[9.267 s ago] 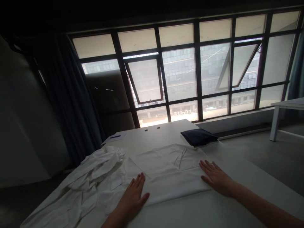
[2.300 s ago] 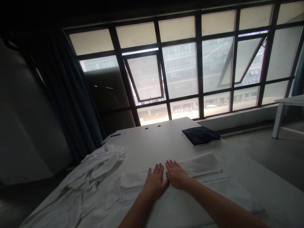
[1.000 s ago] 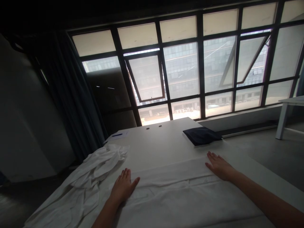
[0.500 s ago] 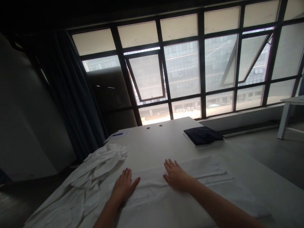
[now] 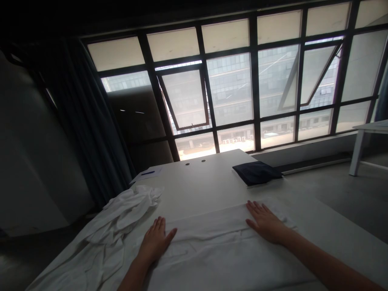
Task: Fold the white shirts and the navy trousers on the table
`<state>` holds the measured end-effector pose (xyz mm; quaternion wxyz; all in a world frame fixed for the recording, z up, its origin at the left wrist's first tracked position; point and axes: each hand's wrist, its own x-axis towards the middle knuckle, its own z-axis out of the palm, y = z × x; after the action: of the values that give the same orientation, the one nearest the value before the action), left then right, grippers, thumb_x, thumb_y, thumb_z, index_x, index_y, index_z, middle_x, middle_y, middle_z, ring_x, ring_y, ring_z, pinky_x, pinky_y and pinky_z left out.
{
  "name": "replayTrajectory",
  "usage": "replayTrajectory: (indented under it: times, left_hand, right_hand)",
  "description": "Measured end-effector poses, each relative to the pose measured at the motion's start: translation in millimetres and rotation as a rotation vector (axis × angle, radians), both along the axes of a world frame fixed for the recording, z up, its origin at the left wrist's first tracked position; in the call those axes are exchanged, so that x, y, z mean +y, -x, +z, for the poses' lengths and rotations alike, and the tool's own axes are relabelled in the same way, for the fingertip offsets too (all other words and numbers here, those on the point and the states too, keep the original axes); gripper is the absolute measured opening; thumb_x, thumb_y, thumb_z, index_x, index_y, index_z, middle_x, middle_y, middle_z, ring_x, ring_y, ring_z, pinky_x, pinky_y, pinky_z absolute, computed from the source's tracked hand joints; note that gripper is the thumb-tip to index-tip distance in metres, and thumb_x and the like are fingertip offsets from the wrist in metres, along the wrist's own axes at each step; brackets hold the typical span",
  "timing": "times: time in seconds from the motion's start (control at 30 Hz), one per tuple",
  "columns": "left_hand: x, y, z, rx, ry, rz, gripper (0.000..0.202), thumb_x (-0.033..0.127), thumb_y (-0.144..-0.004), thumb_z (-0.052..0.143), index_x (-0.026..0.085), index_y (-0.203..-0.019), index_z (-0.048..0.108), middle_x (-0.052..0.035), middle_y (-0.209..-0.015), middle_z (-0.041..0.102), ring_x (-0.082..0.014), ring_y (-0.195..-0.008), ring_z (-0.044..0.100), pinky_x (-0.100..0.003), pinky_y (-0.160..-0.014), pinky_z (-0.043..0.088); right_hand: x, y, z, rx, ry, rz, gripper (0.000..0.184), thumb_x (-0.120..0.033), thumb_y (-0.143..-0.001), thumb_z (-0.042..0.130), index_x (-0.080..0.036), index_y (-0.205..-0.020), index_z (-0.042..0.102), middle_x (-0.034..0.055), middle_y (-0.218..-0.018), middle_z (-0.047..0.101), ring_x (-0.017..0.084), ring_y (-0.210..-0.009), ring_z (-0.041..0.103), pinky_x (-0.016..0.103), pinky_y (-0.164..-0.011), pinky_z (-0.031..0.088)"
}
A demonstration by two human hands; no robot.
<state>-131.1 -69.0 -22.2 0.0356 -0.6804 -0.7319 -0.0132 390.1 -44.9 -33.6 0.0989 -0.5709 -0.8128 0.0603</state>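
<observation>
A white cloth garment [image 5: 212,246] lies spread over the near part of the white table [image 5: 194,186], with a long crease across it. On its left part my left hand [image 5: 155,241] rests palm down, fingers stretched out and thumb apart. Toward the right end of the cloth my right hand [image 5: 264,222] also lies flat, fingers out. Neither hand grips anything. Left of my left hand is a crumpled heap of white cloth [image 5: 121,220].
A folded dark navy cloth [image 5: 256,173] lies on something white at the table's right edge. At the far left are a sheet of paper [image 5: 156,170] and a blue pen [image 5: 148,173]. Another white table [image 5: 359,147] stands to the right, near the windows.
My right hand has slid to the right across the white cloth, and the folds there look flatter. My left hand has stayed at nearly the same place.
</observation>
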Motion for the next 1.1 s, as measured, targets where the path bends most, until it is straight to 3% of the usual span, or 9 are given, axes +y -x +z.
replayTrajectory:
  times: [0.17,0.37,0.47,0.53,0.6,0.7,0.8,0.87,1.1]
  left_hand:
    - [-1.0,-1.9,3.4,0.005,-0.001,0.001,0.108,0.085,-0.086,0.022,0.001,-0.154,0.031,-0.0184,-0.162,0.025,-0.0325,-0.152,0.019,-0.045,-0.122,0.018]
    - [-5.2,-6.5,8.8,0.022,0.003,0.001,0.1,0.08,-0.089,0.025,0.003,-0.153,0.034,-0.0187,-0.162,0.026,-0.0334,-0.151,0.02,-0.046,-0.121,0.02]
    - [-10.0,-15.3,23.2,0.058,-0.089,-0.048,0.085,0.07,-0.09,0.037,0.012,-0.152,0.04,-0.016,-0.162,0.029,-0.0352,-0.15,0.021,-0.051,-0.12,0.018]
    - [-16.7,-30.8,39.9,0.053,-0.178,-0.158,0.063,0.056,-0.092,0.046,0.02,-0.143,0.052,-0.0133,-0.154,0.044,-0.0339,-0.146,0.031,-0.05,-0.119,0.021]
    - [-27.3,-56.1,57.9,-0.029,-0.204,-0.303,0.038,0.04,-0.094,0.048,0.024,-0.125,0.063,-0.0109,-0.132,0.062,-0.0302,-0.128,0.051,-0.045,-0.111,0.034]
    - [-48.4,-105.9,74.3,-0.224,-0.146,-0.531,0.023,0.035,-0.095,0.052,0.028,-0.111,0.066,-0.0069,-0.112,0.067,-0.0253,-0.105,0.06,-0.039,-0.097,0.044]
    - [-67.9,-148.5,71.5,-0.368,-0.043,-0.676,0.021,0.027,-0.093,0.057,0.03,-0.11,0.067,-0.0045,-0.109,0.066,-0.0221,-0.103,0.059,-0.033,-0.094,0.045]
    - [-75.6,-163.5,63.7,-0.419,0.009,-0.701,0.023,0.024,-0.089,0.062,0.03,-0.11,0.067,-0.0041,-0.109,0.065,-0.0219,-0.104,0.058,-0.032,-0.094,0.044]
    - [-72.4,-162.0,50.4,-0.575,0.054,-0.573,0.006,0.026,-0.092,0.059,0.023,-0.094,0.063,-0.0031,-0.099,0.062,-0.0174,-0.09,0.058,-0.026,-0.083,0.044]
  right_hand:
    - [15.6,-64.6,-13.6,-0.071,-0.018,-0.199,0.081,-0.064,-0.095,0.026,-0.011,-0.156,0.033,0.0126,-0.163,0.025,0.031,-0.151,0.019,0.052,-0.122,0.015]
    - [16.4,-71.0,-17.8,-0.059,-0.089,-0.191,0.072,-0.057,-0.096,0.029,-0.012,-0.151,0.042,0.0147,-0.161,0.031,0.033,-0.149,0.025,0.052,-0.119,0.021]
    - [0.2,-67.1,1.8,-0.032,-0.195,-0.174,0.059,-0.049,-0.093,0.04,-0.018,-0.142,0.053,0.0148,-0.155,0.043,0.035,-0.144,0.034,0.053,-0.115,0.028]
    - [-15.3,-64.0,22.2,0.011,-0.212,-0.118,0.043,-0.043,-0.092,0.044,-0.022,-0.123,0.066,0.0148,-0.139,0.059,0.034,-0.13,0.05,0.049,-0.107,0.038]
    - [-30.4,-61.2,41.9,0.078,-0.109,-0.038,0.031,-0.04,-0.092,0.045,-0.023,-0.098,0.07,0.0127,-0.115,0.068,0.027,-0.105,0.062,0.04,-0.091,0.046]
    - [-45.0,-61.4,59.2,0.174,0.121,0.049,0.024,-0.038,-0.089,0.05,-0.022,-0.083,0.068,0.0071,-0.095,0.068,0.02,-0.081,0.063,0.031,-0.075,0.045]
    - [-48.1,-70.2,61.2,0.196,0.21,0.048,0.018,-0.036,-0.081,0.058,-0.022,-0.083,0.069,0.0046,-0.092,0.068,0.02,-0.08,0.062,0.03,-0.071,0.043]
    - [-47.1,-78.9,59.6,0.186,0.254,0.013,0.016,-0.035,-0.077,0.061,-0.022,-0.083,0.069,0.004,-0.09,0.068,0.02,-0.079,0.061,0.029,-0.069,0.042]
    - [-44.9,-95.5,57.9,0.197,0.321,-0.01,0.016,-0.03,-0.073,0.059,-0.021,-0.083,0.068,0.0035,-0.088,0.067,0.02,-0.078,0.06,0.029,-0.067,0.04]
